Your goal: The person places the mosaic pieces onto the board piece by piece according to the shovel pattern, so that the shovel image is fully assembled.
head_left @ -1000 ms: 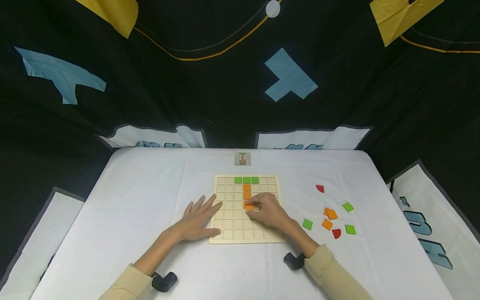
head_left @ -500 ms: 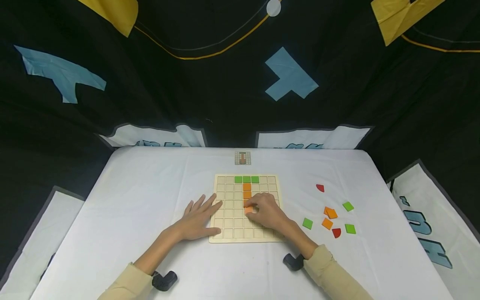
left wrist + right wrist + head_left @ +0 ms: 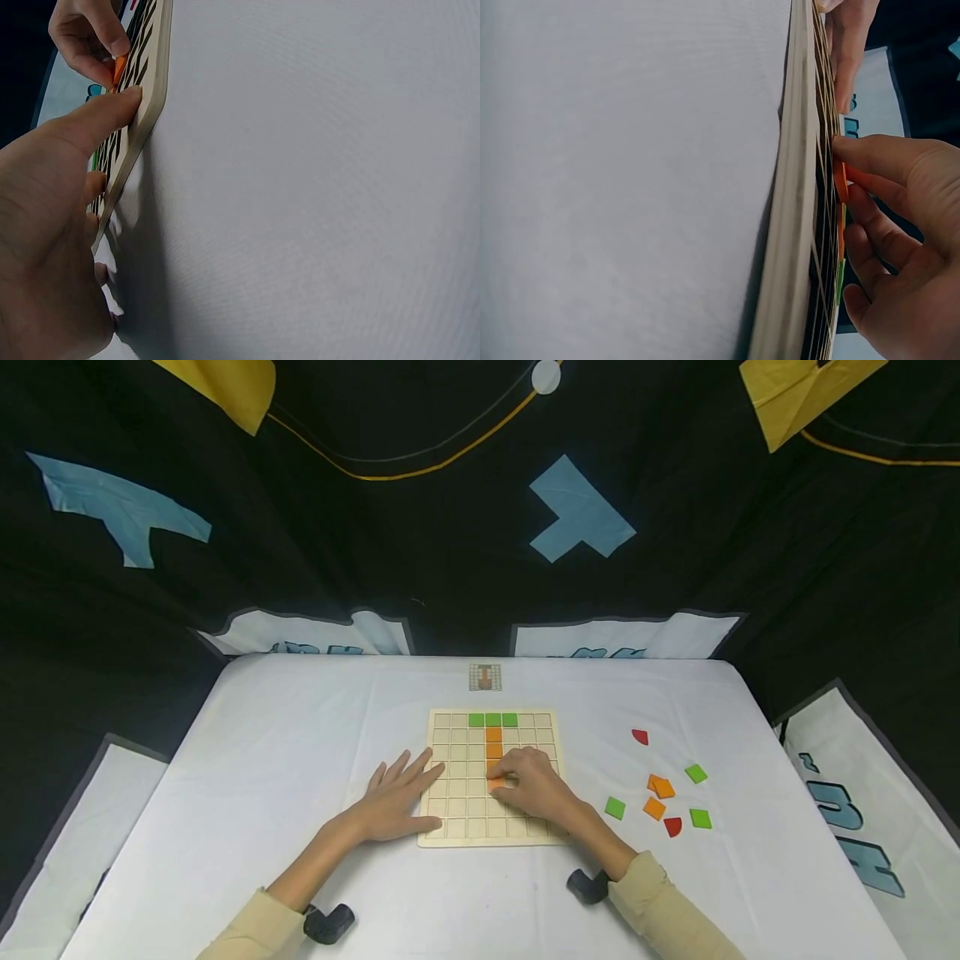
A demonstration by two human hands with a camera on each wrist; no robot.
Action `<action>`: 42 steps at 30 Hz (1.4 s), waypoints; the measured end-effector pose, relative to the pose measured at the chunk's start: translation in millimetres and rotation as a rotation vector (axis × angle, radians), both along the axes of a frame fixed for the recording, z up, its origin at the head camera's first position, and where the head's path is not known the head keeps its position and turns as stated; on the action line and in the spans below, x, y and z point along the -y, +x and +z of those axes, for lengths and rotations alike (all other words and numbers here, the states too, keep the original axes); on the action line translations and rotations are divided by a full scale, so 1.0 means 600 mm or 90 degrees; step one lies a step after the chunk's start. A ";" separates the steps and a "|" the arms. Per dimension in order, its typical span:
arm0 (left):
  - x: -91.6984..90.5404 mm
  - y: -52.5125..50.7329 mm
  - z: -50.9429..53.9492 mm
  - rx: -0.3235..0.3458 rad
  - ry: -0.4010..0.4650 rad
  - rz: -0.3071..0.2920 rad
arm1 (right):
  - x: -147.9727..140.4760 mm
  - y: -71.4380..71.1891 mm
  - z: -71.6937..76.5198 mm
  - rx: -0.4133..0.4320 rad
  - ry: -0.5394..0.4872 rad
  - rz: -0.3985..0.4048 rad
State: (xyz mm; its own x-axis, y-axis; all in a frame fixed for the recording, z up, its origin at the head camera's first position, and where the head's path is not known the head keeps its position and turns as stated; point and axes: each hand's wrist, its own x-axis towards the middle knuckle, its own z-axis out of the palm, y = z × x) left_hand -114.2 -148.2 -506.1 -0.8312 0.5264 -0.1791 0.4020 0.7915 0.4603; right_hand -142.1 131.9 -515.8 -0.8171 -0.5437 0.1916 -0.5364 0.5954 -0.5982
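Orange tile (image 3: 496, 784), right hand (image 3: 536, 782) — between thumb and fingertips

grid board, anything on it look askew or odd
One orange tile tilts up from the grid board in the wrist views, rather than lying flat; the right hand pinches it, so that's probably just handling. The green row looks neat.

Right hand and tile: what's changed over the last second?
The right hand and the orange square tile it pinches have shifted slightly left and toward the person over the pale wooden grid board. Nothing newly gripped or released. Unchanged: the left hand at the board's left edge, three green square tiles in the far row, loose green, orange and red tiles at right.
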 end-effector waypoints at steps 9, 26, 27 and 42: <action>0.002 0.002 -0.002 -0.006 0.005 -0.004 | 0.004 0.007 0.003 0.048 0.006 -0.022; 0.000 0.001 0.000 0.002 -0.005 0.002 | -0.002 0.008 0.008 0.047 0.011 -0.036; 0.000 0.001 -0.001 -0.001 -0.004 0.001 | -0.005 0.008 0.009 0.048 0.005 -0.039; 0.000 -0.001 -0.004 -0.004 -0.002 -0.004 | -0.121 0.034 0.049 0.050 -0.086 -0.196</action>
State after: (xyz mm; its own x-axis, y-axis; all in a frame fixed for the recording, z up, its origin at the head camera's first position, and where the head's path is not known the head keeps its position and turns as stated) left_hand -115.1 -148.5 -508.3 -0.8288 0.5315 -0.1748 0.4105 0.7900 0.4553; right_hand -121.7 204.4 -486.4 -0.9539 -0.2437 0.1749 -0.2932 0.6348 -0.7149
